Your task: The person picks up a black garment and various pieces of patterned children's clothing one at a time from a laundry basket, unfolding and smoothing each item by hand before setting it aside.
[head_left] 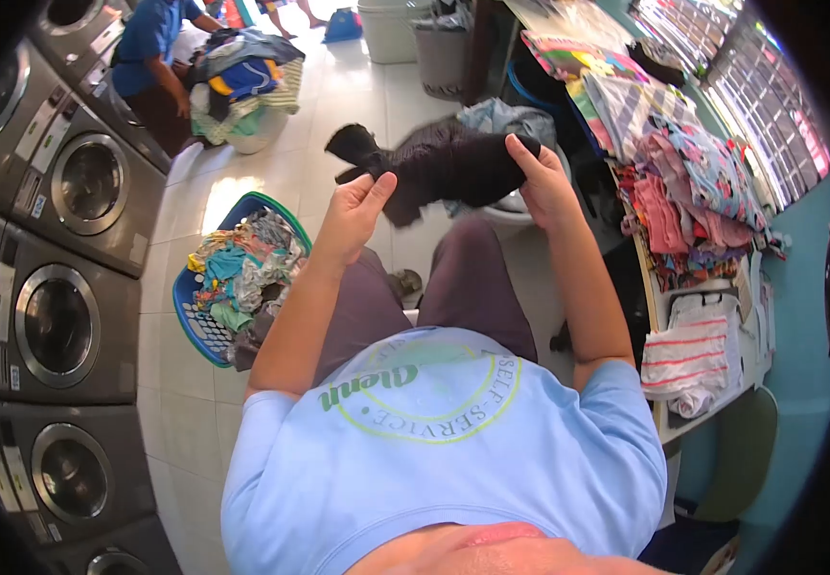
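Laundry room: front-loading machines (57,326) line the left side; pale tiles (180,422) cover the floor.
Black garment (458,171): held up in front of the knees, stretched between both hands.
Long axis: crosswise, left to right; the loose bunched end points left and slightly away.
Left hand (359,213): pinching the cloth near that bunched end.
Right hand (544,189): gripping the opposite end.
Blue basket (188,311): on the floor, filled with clothes.

Clothes (688,196) piled on table (657,309) (some folded).
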A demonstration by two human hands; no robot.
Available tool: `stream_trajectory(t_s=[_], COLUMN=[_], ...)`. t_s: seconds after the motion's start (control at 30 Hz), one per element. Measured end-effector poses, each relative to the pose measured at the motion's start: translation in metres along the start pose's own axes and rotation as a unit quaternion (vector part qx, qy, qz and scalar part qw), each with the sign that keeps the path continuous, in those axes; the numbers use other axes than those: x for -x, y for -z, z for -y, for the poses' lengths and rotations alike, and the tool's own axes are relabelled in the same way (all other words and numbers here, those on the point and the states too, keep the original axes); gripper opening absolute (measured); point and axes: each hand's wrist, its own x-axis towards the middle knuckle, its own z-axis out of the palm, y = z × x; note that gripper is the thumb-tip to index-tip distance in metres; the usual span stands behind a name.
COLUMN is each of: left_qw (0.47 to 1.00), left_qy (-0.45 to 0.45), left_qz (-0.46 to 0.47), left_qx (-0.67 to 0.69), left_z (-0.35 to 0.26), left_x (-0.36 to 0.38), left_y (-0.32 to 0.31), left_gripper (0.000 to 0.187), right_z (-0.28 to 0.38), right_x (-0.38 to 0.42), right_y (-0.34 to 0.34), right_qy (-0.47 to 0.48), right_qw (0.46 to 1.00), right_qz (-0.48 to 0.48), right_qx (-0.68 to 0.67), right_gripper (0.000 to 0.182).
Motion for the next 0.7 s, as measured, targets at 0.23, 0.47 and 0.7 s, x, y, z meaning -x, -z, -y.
stream_trajectory(t_s=[0.23, 0.47, 0.7], left_qw=[0.954, 0.915, 0.928], left_qy=[0.166, 0.302, 0.325], left_qz=[0.140, 0.171, 0.182], left_qx=[-0.208, -0.204, -0.018], left_z=[0.124, 0.150, 0.176], left_x=[0.058, 0.085, 0.089], left_y=[-0.022, -0.029, -0.001], left_gripper=[0.040, 0.046, 0.027], right_z=[-0.075, -0.132, -0.128], right_x=[0.092, 0.101, 0.064], right_y=[0.082, 0.100, 0.048], right_qy=[-0.303, -0.514, -0.328], right_qw=[0.901, 0.743, 0.929], right_qz=[-0.012, -0.095, -0.101], right_qx=[0.311, 0.418, 0.140], right_gripper=[0.043, 0.091, 0.056])
